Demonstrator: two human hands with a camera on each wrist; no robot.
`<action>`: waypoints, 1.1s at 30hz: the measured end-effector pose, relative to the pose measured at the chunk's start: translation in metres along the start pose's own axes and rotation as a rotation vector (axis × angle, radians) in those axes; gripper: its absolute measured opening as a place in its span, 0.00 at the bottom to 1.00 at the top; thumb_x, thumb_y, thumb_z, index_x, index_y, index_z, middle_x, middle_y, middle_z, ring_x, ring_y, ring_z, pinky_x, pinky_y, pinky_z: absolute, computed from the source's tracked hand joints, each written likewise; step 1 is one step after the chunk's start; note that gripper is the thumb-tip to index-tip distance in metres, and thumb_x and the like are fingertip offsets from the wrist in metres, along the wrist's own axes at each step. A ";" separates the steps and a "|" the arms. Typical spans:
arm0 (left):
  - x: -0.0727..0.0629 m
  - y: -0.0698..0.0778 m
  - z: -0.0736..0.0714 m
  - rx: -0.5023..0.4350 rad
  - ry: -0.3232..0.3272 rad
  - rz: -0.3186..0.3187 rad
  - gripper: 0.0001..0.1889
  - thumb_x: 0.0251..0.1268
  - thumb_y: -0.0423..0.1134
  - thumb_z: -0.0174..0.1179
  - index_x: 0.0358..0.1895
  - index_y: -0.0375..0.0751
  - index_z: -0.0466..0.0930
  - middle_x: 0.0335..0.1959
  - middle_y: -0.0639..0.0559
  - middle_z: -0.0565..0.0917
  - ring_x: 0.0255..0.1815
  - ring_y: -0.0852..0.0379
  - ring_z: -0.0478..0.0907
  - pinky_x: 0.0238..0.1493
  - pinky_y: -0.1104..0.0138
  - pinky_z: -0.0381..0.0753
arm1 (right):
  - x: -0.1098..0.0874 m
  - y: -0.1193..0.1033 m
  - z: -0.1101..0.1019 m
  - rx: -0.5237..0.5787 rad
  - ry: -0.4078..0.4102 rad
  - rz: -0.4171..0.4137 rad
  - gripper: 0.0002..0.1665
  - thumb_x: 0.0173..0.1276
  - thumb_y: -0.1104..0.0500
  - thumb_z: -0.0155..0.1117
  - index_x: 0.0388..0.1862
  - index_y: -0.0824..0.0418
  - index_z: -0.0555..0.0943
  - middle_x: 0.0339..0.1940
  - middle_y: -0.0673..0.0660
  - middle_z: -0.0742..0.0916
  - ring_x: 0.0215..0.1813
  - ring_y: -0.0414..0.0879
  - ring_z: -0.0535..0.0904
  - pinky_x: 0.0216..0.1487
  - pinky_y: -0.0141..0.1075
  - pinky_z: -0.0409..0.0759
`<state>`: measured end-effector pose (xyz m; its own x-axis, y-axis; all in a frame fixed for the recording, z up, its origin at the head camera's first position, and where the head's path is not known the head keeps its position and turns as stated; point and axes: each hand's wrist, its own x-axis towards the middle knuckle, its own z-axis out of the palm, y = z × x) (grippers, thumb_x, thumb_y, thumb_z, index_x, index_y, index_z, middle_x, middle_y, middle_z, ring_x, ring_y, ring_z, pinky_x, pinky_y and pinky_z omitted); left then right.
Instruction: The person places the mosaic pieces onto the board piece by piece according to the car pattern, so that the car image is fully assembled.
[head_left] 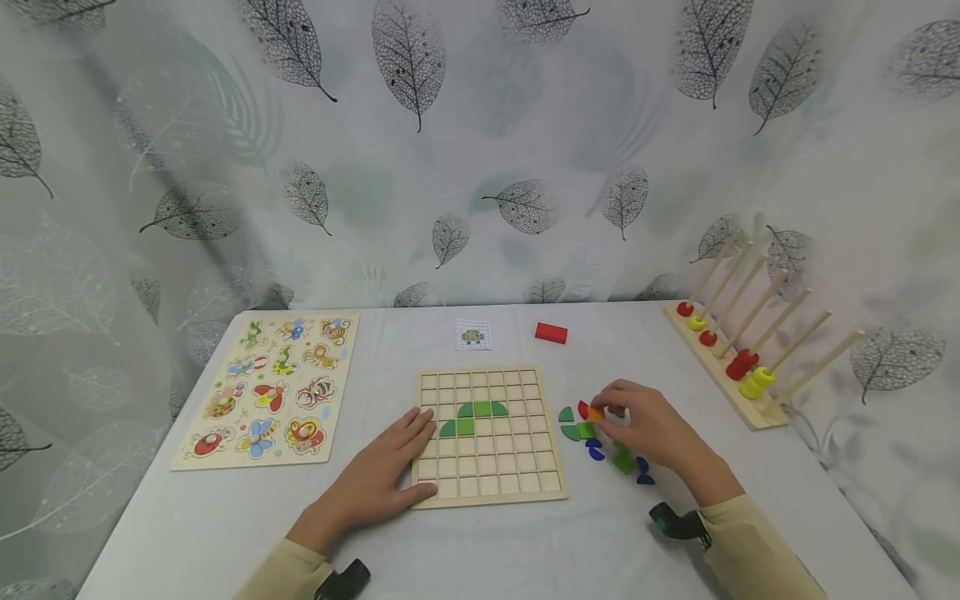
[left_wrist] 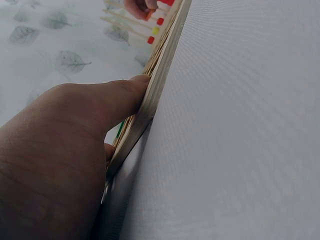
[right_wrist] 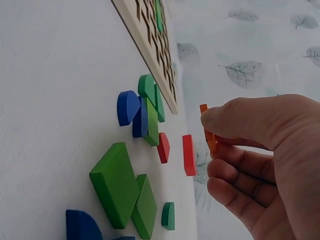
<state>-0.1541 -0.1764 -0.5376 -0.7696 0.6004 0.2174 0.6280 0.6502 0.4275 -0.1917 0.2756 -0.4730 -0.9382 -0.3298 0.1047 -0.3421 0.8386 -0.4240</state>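
My right hand (head_left: 641, 421) pinches a small orange piece (right_wrist: 209, 131) between thumb and fingertips, raised over the loose pieces right of the board. My left hand (head_left: 386, 467) lies at the left side of a wooden grid board (head_left: 487, 487), fingers straight over its edge and thumb at the near corner. In the left wrist view the thumb (left_wrist: 120, 95) presses the board's rim. Green squares and rounded green pieces (head_left: 482, 408) sit in the grid's upper and left cells. Beneath the right hand lie green squares (right_wrist: 115, 185), blue rounded pieces (right_wrist: 128, 107) and a red piece (right_wrist: 163, 148).
A picture card (head_left: 473, 335) and a red block (head_left: 551, 332) lie behind the board. At left is an insect puzzle board (head_left: 266, 392). A peg rack (head_left: 723, 367) with red and yellow beads stands at right, before a leaf-patterned curtain (head_left: 480, 150).
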 end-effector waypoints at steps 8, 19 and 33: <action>0.000 0.000 0.000 -0.006 -0.009 -0.004 0.49 0.75 0.65 0.63 0.87 0.39 0.60 0.89 0.50 0.57 0.89 0.49 0.48 0.83 0.47 0.60 | 0.003 -0.007 0.000 0.013 0.009 -0.040 0.13 0.68 0.60 0.82 0.51 0.53 0.92 0.48 0.47 0.88 0.48 0.46 0.83 0.50 0.43 0.91; 0.001 0.002 -0.001 0.016 0.004 0.003 0.48 0.75 0.65 0.63 0.86 0.38 0.61 0.88 0.48 0.58 0.89 0.45 0.50 0.82 0.45 0.62 | 0.008 -0.013 0.001 0.005 0.027 -0.102 0.13 0.67 0.60 0.83 0.49 0.53 0.92 0.45 0.44 0.87 0.46 0.43 0.81 0.47 0.40 0.89; 0.000 0.000 0.000 0.008 -0.005 -0.003 0.49 0.74 0.66 0.63 0.87 0.39 0.61 0.89 0.49 0.58 0.89 0.47 0.49 0.82 0.46 0.62 | 0.015 -0.019 0.006 0.008 0.020 -0.126 0.13 0.67 0.58 0.83 0.48 0.50 0.92 0.45 0.42 0.87 0.45 0.44 0.83 0.47 0.40 0.89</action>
<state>-0.1538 -0.1765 -0.5380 -0.7712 0.6004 0.2116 0.6262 0.6559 0.4215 -0.1994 0.2519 -0.4685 -0.8888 -0.4233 0.1758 -0.4569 0.7877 -0.4131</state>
